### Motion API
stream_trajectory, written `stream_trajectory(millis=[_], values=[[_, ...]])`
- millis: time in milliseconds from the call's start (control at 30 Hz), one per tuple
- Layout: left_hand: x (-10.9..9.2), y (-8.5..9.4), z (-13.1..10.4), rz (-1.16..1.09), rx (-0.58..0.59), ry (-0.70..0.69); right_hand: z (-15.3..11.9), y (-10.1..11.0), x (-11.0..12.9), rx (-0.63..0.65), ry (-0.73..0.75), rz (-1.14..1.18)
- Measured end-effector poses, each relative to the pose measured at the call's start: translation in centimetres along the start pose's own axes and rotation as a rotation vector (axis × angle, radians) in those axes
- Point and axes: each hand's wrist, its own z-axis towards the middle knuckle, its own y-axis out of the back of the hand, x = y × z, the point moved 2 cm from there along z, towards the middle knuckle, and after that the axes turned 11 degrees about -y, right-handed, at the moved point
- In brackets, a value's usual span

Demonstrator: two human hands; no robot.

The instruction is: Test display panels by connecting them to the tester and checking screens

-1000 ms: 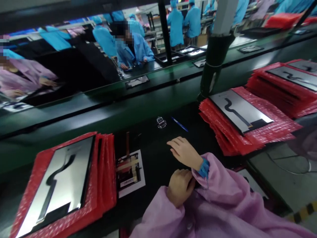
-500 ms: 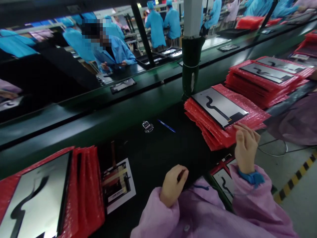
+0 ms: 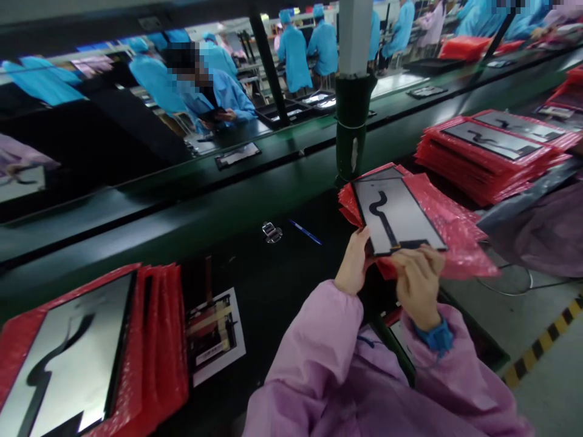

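A silver-backed LCD screen panel (image 3: 405, 209) with a curved black flex cable is tilted up at its near edge over a stack of red bubble-wrap bags (image 3: 460, 227). My left hand (image 3: 354, 262) grips its near left corner, thumb on top. My right hand (image 3: 418, 282), with a blue wrist strap (image 3: 437, 338), has its fingers curled over the near edge beside the cable's end. Part of that edge is hidden by these fingers. Another silver panel (image 3: 86, 340) lies on red bags (image 3: 159, 340) at the left.
A blue pen (image 3: 306, 232) and a small metal clip-like object (image 3: 272, 232) lie mid-table. Beside the left stack is a white-bordered sheet with electronic parts (image 3: 216, 343). More bagged panels (image 3: 492, 142) are stacked at the right. A green post (image 3: 350, 127) stands behind. Co-workers sit beyond the line.
My left hand has moved up and right onto the panel. My right hand has shifted left along its near edge. The panel has turned and its near edge is raised from the bags.
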Motion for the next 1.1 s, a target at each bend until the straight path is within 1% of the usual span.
stream_trajectory(millis=[67,100,167,233,267,333,367,433,467,533,633,700,733,800,833,933,1033,1100], values=[[-0.7,0.4,0.5,0.035,0.013,0.088,-1.1,-0.4,2.7,0.06,0.135,0.082],[-1.0,0.8,0.3,0.053,0.014,0.105,-1.6,-0.3,3.9,0.079,0.172,0.105],[-1.7,2.3,-0.9,0.09,-0.003,0.073,-2.5,0.2,6.1,0.135,0.189,0.155],[-2.4,4.3,-3.3,0.141,-0.074,-0.024,-3.0,1.3,7.8,0.233,0.144,0.255],[-2.6,5.5,-4.7,0.171,-0.13,-0.08,-3.1,1.9,8.4,0.303,0.116,0.324],[-3.0,8.1,-7.7,0.211,-0.271,-0.166,-3.3,2.6,9.2,0.464,0.061,0.446],[-3.1,9.5,-9.1,0.215,-0.346,-0.198,-3.3,2.6,9.3,0.536,0.027,0.476],[-3.3,12.2,-11.6,0.223,-0.493,-0.229,-3.3,1.3,9.2,0.644,-0.072,0.473],[-3.3,13.5,-12.6,0.225,-0.557,-0.243,-3.3,0.1,9.0,0.687,-0.141,0.457],[-3.5,15.7,-14.2,0.207,-0.657,-0.267,-3.5,-3.1,8.8,0.788,-0.278,0.458],[-3.7,18.1,-15.7,0.136,-0.72,-0.277,-4.0,-8.4,9.3,0.99,-0.432,0.596],[-3.8,19.0,-16.3,0.105,-0.724,-0.271,-4.1,-10.9,9.9,1.099,-0.579,0.74],[-3.8,19.4,-16.6,0.097,-0.727,-0.273,-4.0,-11.8,10.2,1.133,-0.675,0.808],[-3.8,20.0,-16.9,0.078,-0.746,-0.285,-3.7,-12.7,10.6,1.162,-0.849,0.928],[-3.6,20.3,-16.9,0.064,-0.762,-0.292,-3.5,-12.8,10.7,1.166,-0.907,0.985],[-3.1,21.3,-16.9,0.02,-0.803,-0.328,-3.1,-12.7,10.7,1.168,-0.968,1.095],[-2.6,22.0,-16.8,-0.017,-0.84,-0.326,-3.2,-12.3,10.2,1.149,-1.023,1.111],[-2.8,22.4,-16.5,0.0,-0.841,-0.323,-3.3,-12.1,9.8,1.144,-1.068,1.115]])
